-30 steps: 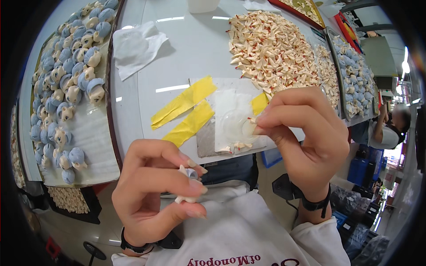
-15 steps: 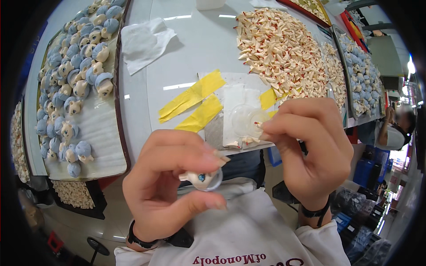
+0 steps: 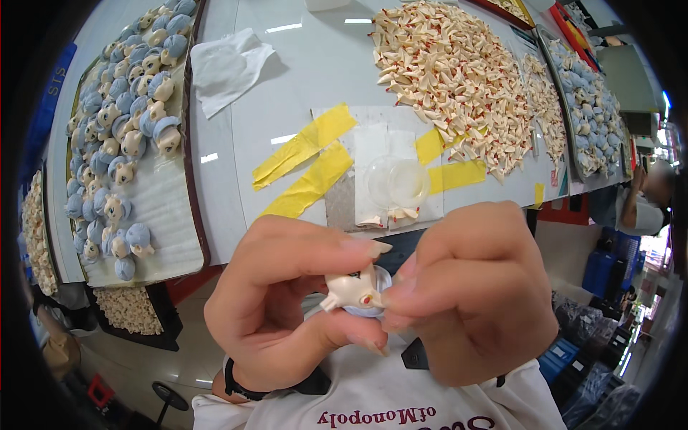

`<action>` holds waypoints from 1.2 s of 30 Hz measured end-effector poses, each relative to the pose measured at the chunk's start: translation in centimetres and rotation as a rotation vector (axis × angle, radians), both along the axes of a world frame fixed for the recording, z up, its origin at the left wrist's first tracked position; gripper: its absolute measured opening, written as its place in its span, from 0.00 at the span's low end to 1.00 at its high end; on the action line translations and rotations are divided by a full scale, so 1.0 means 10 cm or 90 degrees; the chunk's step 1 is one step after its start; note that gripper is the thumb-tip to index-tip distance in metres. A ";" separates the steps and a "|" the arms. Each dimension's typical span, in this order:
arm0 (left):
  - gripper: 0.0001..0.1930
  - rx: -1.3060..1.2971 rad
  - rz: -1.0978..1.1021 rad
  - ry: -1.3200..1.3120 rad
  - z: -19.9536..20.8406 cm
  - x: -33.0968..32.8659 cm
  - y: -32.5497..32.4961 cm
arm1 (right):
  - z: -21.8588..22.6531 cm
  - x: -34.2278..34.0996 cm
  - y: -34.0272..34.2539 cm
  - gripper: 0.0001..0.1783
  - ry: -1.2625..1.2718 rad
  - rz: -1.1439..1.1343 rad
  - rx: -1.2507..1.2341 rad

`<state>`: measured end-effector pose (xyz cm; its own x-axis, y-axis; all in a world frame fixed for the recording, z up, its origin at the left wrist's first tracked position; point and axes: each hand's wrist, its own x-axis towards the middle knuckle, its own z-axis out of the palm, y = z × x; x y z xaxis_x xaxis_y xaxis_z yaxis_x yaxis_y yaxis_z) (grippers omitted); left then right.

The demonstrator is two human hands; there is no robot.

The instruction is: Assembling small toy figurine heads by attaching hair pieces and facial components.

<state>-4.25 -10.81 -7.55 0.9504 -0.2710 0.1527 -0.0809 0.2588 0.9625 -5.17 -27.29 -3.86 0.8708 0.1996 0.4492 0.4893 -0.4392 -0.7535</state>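
Note:
Between the thumb and fingers of my left hand (image 3: 279, 297) is a small cream doll head (image 3: 350, 288) with pale blue hair, tilted so that its cream side faces up. My right hand (image 3: 476, 290) is closed in a pinch, its fingertips touching that head beside a small red-and-yellow spot. What the right fingertips pinch, a small cream piece with a red tip, is mostly hidden now. Beyond my hands, a clear round dish (image 3: 405, 183) stands on white paper, with a few red-tipped cream pieces (image 3: 403, 213) at the paper's near edge.
A large pile of red-tipped cream pieces (image 3: 444, 79) covers the table's far right. On the left, a tray (image 3: 172, 236) holds many blue-haired heads; another tray of heads (image 3: 588, 107) is at right. Yellow tape strips (image 3: 308, 179) and a white cloth (image 3: 229, 68) lie between.
My right hand has come down and left from near the clear dish to the doll head. The head has turned in my left hand and moved slightly right.

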 end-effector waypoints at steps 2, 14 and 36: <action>0.30 -0.011 0.012 -0.070 -0.07 -0.01 0.03 | -0.01 -0.02 0.09 0.10 -0.064 -0.052 -0.029; 0.28 0.023 0.031 -0.002 0.02 -0.11 0.09 | -0.03 0.00 0.03 0.10 -0.137 -0.005 -0.065; 0.26 0.351 0.113 -0.083 0.37 0.06 0.39 | 0.37 0.10 -1.13 0.17 -0.032 -0.263 -0.262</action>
<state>-3.68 -6.89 -3.85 0.9714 -0.1824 0.1522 -0.2031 -0.3053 0.9303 -4.17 -38.58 -0.20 0.8933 0.0153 0.4491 0.2462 -0.8529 -0.4605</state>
